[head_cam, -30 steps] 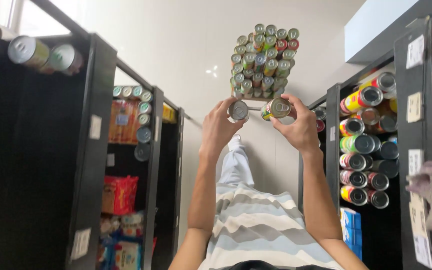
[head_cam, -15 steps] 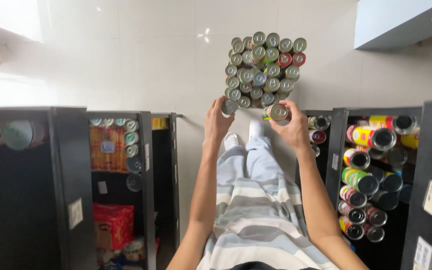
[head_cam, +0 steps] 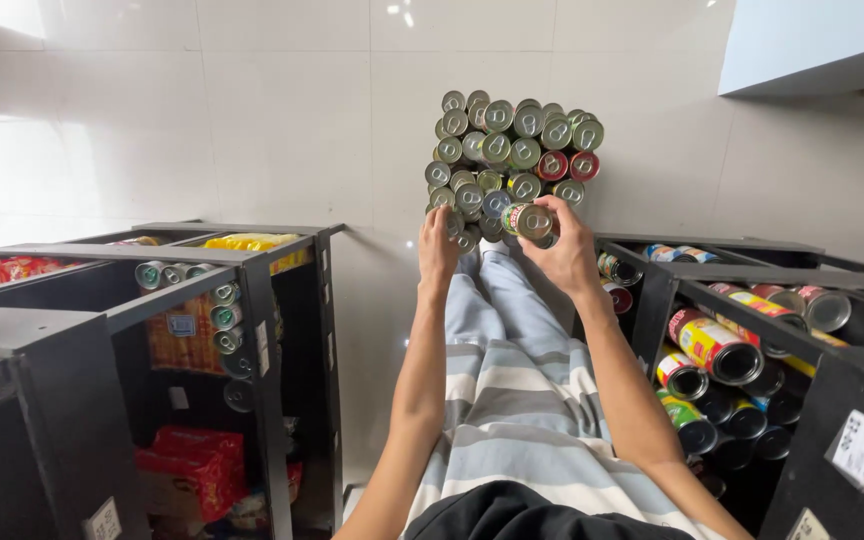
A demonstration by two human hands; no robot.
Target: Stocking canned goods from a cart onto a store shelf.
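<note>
Pale glossy floor tiles (head_cam: 282,120) underfoot, seen from straight above, with dark shelf units left (head_cam: 262,300) and right (head_cam: 652,300), both stocked with tins lying on their sides. Ahead of the striped trousers (head_cam: 522,400), a tight cluster of upright cans (head_cam: 512,140) standing on the tiles, silver ring-pull lids up.

Right hand (head_cam: 567,255) at the cluster's near edge, thumb and fingers pinched round a green-and-red can (head_cam: 530,220). Held tilted, long axis leaning between upright and flat, lid turned toward the camera, body touching or just above the nearest row; impossible to tell which. Lies just beyond the fingertips, between palm and cluster.

Left hand (head_cam: 439,250) beside it, a little further left, fingers curled against the outermost cans at the same near edge. Cannot tell whether closed on one or only resting there. Hands near each other, apart, the right one nearer to the tilted can.
</note>
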